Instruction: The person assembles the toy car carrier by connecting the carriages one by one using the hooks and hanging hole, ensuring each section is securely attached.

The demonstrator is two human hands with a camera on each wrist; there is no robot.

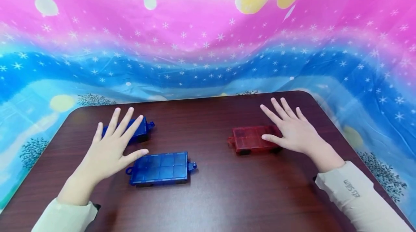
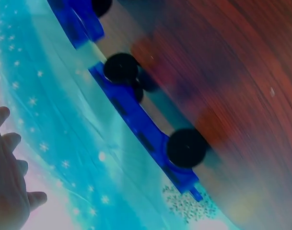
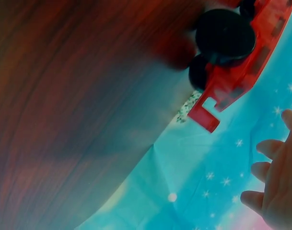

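Note:
My left hand (image 1: 112,152) is held with its fingers spread, above two translucent blue toy wagons. It overlaps much of the farther blue wagon (image 1: 140,131), and its thumb reaches over the corner of the nearer blue wagon (image 1: 162,167). On the right, my right hand (image 1: 297,131) is likewise spread, overlapping the right end of a translucent red toy wagon (image 1: 248,139). Both wrist views look along the tabletop: black wheels (image 2: 186,147) show under a blue wagon, and a hook-shaped coupling (image 3: 205,115) sticks out from the red one. Neither hand holds anything.
The dark wooden table (image 1: 221,203) has rounded far corners. Behind and beside it hangs a pink and blue cloth (image 1: 195,55) with snowflakes. Pale sleeves (image 1: 357,192) cover both forearms.

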